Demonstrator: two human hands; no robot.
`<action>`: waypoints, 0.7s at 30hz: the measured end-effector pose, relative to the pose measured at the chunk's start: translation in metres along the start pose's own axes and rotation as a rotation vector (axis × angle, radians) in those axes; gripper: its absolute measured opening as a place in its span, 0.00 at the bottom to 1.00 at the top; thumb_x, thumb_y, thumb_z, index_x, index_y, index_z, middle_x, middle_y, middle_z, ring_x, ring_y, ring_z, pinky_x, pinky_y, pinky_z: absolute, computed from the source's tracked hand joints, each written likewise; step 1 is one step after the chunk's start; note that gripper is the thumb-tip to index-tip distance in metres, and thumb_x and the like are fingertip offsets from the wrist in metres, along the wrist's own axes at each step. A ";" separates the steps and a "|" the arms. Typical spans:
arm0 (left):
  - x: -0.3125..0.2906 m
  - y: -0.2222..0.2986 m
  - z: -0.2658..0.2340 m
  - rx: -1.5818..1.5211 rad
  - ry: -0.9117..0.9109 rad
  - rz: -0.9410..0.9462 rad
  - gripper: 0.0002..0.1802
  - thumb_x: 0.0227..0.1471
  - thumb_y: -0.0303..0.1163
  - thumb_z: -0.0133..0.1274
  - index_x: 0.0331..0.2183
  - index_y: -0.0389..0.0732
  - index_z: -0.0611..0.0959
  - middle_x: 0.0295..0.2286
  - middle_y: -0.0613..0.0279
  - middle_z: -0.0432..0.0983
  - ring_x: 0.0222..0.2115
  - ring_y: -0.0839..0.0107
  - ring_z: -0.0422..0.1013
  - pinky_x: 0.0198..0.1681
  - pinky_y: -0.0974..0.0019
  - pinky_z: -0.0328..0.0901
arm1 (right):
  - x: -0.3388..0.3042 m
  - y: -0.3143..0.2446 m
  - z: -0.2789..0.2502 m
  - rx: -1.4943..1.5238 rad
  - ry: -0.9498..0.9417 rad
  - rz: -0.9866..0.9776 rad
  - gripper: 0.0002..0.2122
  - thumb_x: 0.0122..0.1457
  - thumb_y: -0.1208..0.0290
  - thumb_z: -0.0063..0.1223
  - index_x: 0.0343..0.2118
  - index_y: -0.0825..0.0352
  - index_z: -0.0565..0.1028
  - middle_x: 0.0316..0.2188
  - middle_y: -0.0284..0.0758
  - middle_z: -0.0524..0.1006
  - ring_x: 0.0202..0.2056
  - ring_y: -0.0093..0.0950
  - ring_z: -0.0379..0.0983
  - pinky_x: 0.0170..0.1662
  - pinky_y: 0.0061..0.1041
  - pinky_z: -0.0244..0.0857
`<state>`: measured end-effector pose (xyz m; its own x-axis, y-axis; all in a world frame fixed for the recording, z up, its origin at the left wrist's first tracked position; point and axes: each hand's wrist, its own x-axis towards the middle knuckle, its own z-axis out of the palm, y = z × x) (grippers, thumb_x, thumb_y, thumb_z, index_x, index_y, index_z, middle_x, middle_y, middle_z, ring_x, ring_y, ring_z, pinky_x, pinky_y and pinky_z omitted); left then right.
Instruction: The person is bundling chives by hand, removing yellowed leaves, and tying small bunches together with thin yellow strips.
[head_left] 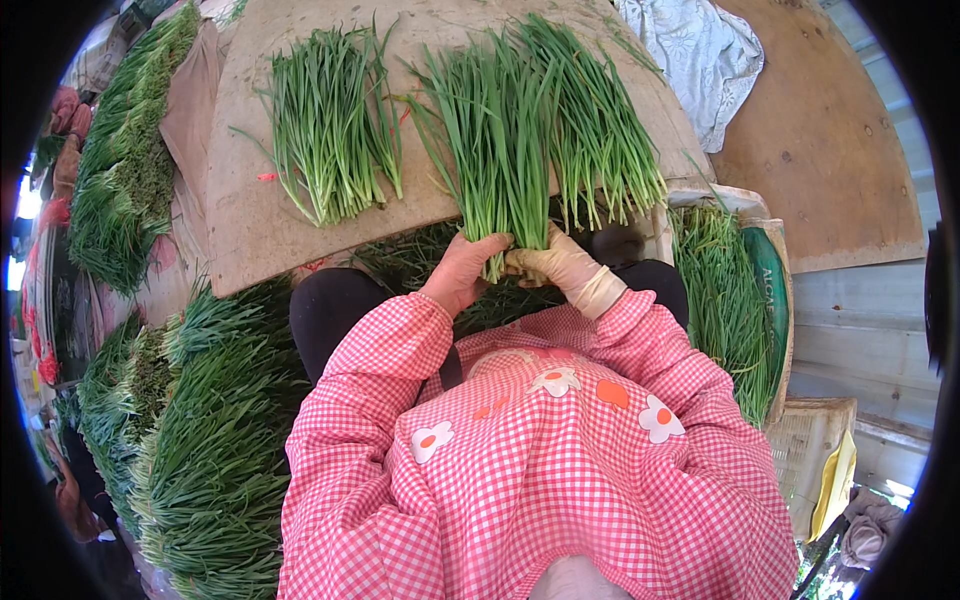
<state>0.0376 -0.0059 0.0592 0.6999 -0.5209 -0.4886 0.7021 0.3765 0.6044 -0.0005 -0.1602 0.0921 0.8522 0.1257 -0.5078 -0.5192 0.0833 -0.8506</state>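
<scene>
A bunch of garlic chives lies at the board's near edge, its leaves pointing away from me and its pale stem ends toward me. My left hand is closed around the left side of those stem ends. On the right side, my right hand, in a pale glove, is closed on the stems too; some of its fingers are hidden. Touching this bunch on its right is a looser spread of chives. Another chive pile rests farther left on the wooden board.
Large chive heaps stand at my left, with a further long heap beyond. At my right is a crate of chives. A white patterned cloth lies by a brown panel. Small red scraps dot the board.
</scene>
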 end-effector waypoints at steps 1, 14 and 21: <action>0.002 -0.002 -0.004 0.039 -0.006 0.000 0.16 0.46 0.27 0.53 0.40 0.39 0.71 0.31 0.62 0.72 0.28 0.70 0.71 0.28 0.69 0.68 | 0.001 0.002 -0.007 0.017 0.012 0.022 0.15 0.49 0.68 0.57 0.39 0.62 0.68 0.25 0.26 0.72 0.25 0.17 0.69 0.26 0.17 0.66; 0.010 -0.010 -0.014 -0.014 -0.032 -0.078 0.11 0.45 0.25 0.55 0.33 0.42 0.71 0.22 0.66 0.68 0.21 0.72 0.67 0.23 0.67 0.65 | -0.033 -0.112 -0.063 0.471 -0.243 -0.075 0.17 0.55 0.73 0.46 0.47 0.74 0.64 0.21 0.23 0.63 0.16 0.10 0.54 0.16 0.09 0.48; 0.007 -0.008 -0.010 -0.084 -0.055 -0.070 0.08 0.44 0.27 0.56 0.28 0.42 0.72 0.19 0.68 0.67 0.18 0.76 0.65 0.20 0.69 0.63 | -0.073 -0.167 -0.035 0.204 0.003 -0.511 0.18 0.54 0.72 0.48 0.47 0.73 0.65 0.19 0.22 0.62 0.17 0.11 0.54 0.18 0.09 0.48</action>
<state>0.0384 -0.0051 0.0452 0.6424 -0.5883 -0.4912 0.7590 0.3995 0.5142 0.0262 -0.2177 0.2660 0.9992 0.0159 -0.0378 -0.0409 0.3232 -0.9455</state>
